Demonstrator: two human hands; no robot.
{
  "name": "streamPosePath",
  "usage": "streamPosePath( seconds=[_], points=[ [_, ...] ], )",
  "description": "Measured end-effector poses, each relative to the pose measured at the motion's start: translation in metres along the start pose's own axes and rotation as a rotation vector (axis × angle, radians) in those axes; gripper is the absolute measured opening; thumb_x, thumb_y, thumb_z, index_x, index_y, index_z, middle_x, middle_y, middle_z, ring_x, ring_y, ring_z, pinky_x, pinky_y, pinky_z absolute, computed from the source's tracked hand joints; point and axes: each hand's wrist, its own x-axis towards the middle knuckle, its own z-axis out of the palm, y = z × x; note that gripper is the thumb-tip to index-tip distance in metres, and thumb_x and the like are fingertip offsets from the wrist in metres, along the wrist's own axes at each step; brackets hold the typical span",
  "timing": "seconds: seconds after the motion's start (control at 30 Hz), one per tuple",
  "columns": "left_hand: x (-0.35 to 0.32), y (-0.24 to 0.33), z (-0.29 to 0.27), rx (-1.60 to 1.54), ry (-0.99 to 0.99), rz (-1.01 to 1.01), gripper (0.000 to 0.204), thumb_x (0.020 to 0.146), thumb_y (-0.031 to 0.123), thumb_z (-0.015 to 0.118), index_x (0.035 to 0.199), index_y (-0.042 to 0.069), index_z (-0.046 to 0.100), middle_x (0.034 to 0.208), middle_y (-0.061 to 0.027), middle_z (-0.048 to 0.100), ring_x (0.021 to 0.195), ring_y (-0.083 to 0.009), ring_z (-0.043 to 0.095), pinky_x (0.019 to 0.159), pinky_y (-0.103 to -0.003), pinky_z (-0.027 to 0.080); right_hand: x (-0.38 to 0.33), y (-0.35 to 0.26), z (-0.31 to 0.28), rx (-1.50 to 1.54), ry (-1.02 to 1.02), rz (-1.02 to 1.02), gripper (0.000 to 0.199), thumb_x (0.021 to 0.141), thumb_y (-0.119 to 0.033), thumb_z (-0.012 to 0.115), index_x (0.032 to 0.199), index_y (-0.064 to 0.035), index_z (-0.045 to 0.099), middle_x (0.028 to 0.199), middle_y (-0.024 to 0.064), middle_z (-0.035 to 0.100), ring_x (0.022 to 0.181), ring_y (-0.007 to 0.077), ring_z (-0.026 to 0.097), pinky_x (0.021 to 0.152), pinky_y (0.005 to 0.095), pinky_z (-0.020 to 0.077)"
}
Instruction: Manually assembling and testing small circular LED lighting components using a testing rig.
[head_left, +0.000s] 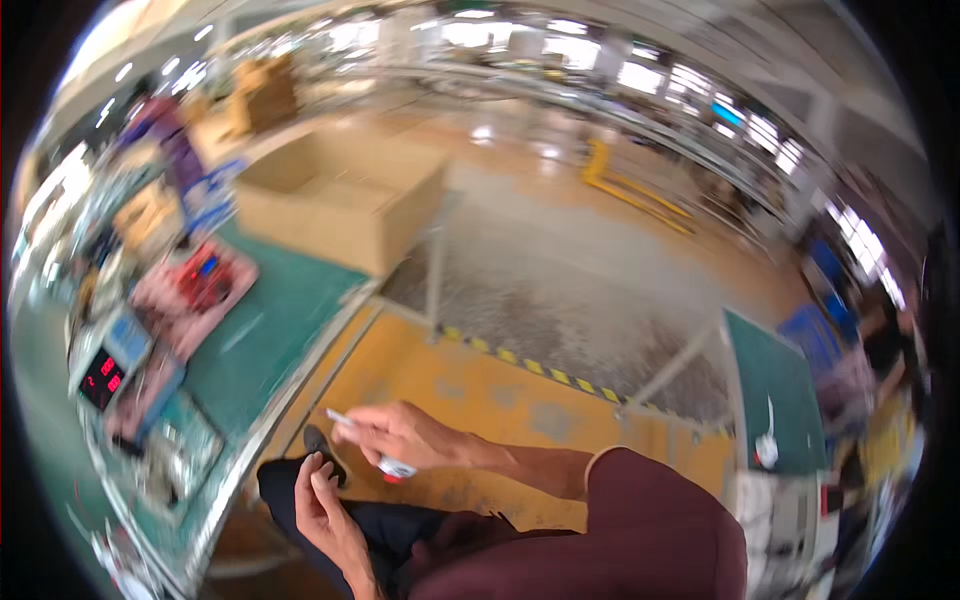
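Right hand (400,435) is pinching a white marker pen (370,448) (red-ended), fingers closed, tip angled left as for writing. Left hand (322,500) is cupping half-open beneath, contents unclear, beside green table (270,330).

green table (290,310), yellow-black striped floor tape (540,368)

Motion blur is smearing the workbench clutter (150,300) at the frame's left. The white marker (368,443) is lying partly hidden inside the right hand (405,435). The lower edge is cutting off the left forearm.
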Motion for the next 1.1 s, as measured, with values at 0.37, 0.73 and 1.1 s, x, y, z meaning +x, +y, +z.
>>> streamPosePath(
  seconds=[0.37,0.73,1.1],
  points=[
    [-0.054,0.013,0.058,-0.044,-0.484,-0.036,0.032,0.103,0.025,0.061,0.096,-0.005,0.070,0.076,-0.0040,0.066,0.064,-0.0110,0.055,0.057,-0.025,0.043,-0.155,0.028,0.015,-0.076,0.233,0.116,0.031,0.103,-0.027,0.053,0.088,-0.0014,0.063,0.065,0.0076,0.065,0.062,0.0231,0.063,0.059,0.0386,0.0466],
    [-0.054,-0.048,0.131,-0.107,-1.045,-0.485,0.034,0.102,0.027,0.063,0.077,0.004,0.061,0.072,0.0003,0.061,0.063,-0.0092,0.051,0.058,-0.026,0.043,-0.214,0.077,0.019,0.001,0.673,0.351,0.035,0.110,-0.032,0.041,0.113,-0.0034,0.062,0.068,0.0019,0.056,0.062,0.0155,0.055,0.060,0.0338,0.0443],
    [-0.056,-0.072,0.151,0.036,-1.063,-0.428,0.042,0.102,0.035,0.062,0.086,-0.003,0.064,0.078,-0.0090,0.066,0.074,-0.0175,0.060,0.069,-0.033,0.049,-0.218,0.072,0.013,-0.017,0.910,0.235,0.034,0.110,-0.030,0.041,0.104,-0.0024,0.060,0.063,0.0043,0.057,0.061,0.0176,0.057,0.060,0.0348,0.0459]
  ],
)
